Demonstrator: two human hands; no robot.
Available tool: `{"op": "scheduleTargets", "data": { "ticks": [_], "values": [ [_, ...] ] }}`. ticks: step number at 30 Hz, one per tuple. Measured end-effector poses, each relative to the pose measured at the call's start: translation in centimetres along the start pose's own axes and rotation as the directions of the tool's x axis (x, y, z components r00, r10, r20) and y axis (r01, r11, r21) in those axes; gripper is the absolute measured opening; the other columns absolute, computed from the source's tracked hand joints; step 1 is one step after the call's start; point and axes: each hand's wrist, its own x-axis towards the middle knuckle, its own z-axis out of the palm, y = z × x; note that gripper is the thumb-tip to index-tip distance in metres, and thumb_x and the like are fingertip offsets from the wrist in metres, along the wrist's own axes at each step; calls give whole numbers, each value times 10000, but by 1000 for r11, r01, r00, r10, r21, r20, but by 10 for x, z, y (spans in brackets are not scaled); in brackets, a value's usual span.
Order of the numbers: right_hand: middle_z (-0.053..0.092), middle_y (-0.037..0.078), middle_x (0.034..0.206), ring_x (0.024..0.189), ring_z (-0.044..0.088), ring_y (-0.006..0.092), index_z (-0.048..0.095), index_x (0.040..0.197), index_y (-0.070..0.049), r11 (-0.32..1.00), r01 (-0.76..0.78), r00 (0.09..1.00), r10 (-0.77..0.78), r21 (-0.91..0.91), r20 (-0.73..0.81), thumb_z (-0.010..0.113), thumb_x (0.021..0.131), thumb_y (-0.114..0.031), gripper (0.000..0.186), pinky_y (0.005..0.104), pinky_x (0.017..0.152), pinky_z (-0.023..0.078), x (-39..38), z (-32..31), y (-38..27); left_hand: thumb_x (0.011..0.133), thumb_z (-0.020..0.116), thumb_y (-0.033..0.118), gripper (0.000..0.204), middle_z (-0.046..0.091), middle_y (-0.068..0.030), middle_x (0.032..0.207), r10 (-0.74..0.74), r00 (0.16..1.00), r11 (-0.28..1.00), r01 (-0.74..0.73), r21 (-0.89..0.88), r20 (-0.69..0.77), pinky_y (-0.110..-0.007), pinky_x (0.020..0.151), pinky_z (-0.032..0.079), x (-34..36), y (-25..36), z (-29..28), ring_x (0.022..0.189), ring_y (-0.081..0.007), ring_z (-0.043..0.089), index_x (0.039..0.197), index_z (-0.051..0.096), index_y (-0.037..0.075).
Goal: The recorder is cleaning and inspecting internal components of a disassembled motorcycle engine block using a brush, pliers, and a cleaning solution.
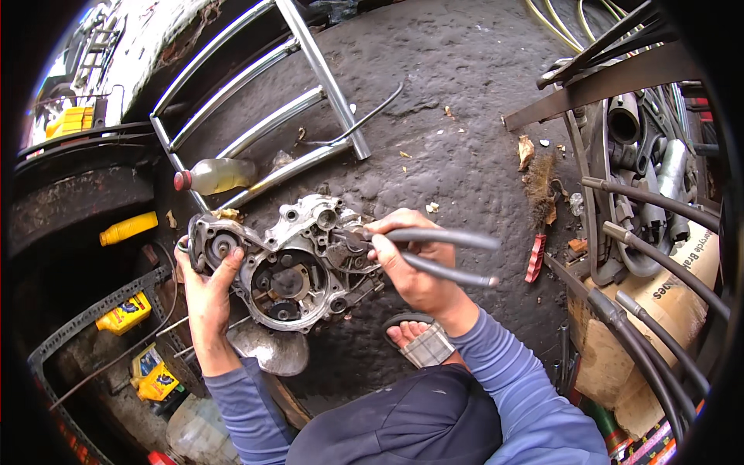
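A greasy aluminium engine casing (302, 306) with a large round opening rests at the centre. My left hand (209, 283) grips its left end, thumb beside a small round hub. My right hand (415, 271) holds long-handled pliers (473, 236) at the casing's right side, the two grey handles spread apart; the jaw tips sit on the casing and are partly hidden by fingers. A metal disc-like piece (271, 349) lies under the casing's lower edge.
A chrome tubular frame (325, 85) and a bottle (221, 177) lie behind. Yellow containers (124, 310) stand left in a dark recess (70, 194). A red-handled brush (536, 256), bundled metal tools (647, 186) and cardboard (635, 349) line the right. My sandalled foot (418, 341) is below.
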Motion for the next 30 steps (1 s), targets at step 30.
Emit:
{"op": "scheduleTargets", "data": {
  "ticks": [30],
  "values": [
    [616,192,1257,1183,595,365,662,1156,24,435,251,928,-362,-865,87,574,874,67,298,445,1041,471,17,-79,-9,674,870,-38,1008,478,-76,1357,-66,968,944,-18,-329,-243,-361,1066,418,-96,17,-30,1226,-210,517,1473,278,128]
  ]
}}
